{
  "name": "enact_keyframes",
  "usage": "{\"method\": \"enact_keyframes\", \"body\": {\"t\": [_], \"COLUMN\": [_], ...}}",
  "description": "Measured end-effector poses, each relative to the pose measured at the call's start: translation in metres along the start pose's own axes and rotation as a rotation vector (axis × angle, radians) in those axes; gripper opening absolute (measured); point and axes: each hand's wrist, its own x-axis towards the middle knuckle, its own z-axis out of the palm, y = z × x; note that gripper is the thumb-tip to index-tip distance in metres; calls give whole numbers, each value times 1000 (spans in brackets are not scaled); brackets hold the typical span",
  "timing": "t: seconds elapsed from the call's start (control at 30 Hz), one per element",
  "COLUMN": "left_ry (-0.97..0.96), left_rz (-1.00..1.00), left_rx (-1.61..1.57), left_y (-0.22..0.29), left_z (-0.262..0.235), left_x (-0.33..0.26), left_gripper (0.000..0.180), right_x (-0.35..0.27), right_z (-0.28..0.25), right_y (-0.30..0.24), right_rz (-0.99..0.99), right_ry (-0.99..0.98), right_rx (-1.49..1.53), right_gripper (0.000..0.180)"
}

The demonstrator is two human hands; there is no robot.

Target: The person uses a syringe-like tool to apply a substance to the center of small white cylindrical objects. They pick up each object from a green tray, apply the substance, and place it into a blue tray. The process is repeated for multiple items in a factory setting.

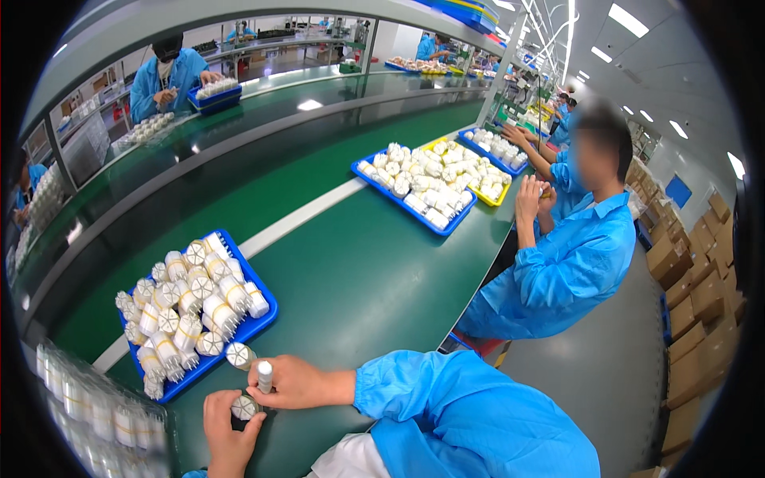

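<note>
Two hands: a worker in a blue smock handles small white cylindrical parts at the near edge of a green counter [358,287].
Left hand [229,430]: low in the frame, fingers curled up around a round white part [244,408] whose ribbed, star-patterned end faces the camera; the part sits in the fingertips, just above the counter.
Right hand [293,382]: closed round a slim white tube [264,376] held upright between thumb and fingers, just beside and slightly above the left hand's part; whether the two pieces touch cannot be told.
Loose part [240,355]: one more white ribbed cylinder lies on the counter between the hands and the tray.
Blue tray [267,312]: just beyond the hands, to the left, heaped with the same white cylinders [191,307].
Clear-wrapped parts [88,402]: a blurred stack at the lower left edge.
Neighbour [570,263]: a person in a matching blue smock seated to the right, both hands raised together near the counter edge.
Further trays: a second blue tray [362,177] and a yellow tray [490,201], both full of white parts, lie further along the counter.
Conveyor [239,167]: a green belt runs along the counter's far side.
</note>
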Motion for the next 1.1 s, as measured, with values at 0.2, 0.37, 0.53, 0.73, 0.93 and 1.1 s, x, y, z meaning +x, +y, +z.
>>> {"method": "enact_keyframes", "body": {"t": [0.2,0.37,0.53,0.73,0.93,1.1], "left_ry": [-56,-35,16,69,39,33], "left_rz": [-26,-17,10,14,-91,-69], "left_rx": [31,42,36,25,-14,-8], "left_y": [5,7,5,-11,-8,-7], "left_z": [-8,-9,-1,8,7,6], "left_x": [2,1,1,-5,-7,-5], "left_gripper": [47,47,44,51,58,59], "right_x": [2,4,1,0,1,2], "right_z": [-2,0,4,5,1,-2], "right_y": [-4,-3,5,8,3,-3], "right_rz": [77,32,6,-39,-6,2], "right_ry": [-71,-51,-29,-38,2,-15], "right_rx": [36,53,23,-38,-40,-21], "right_gripper": [23,24,24,20,21,25]}}
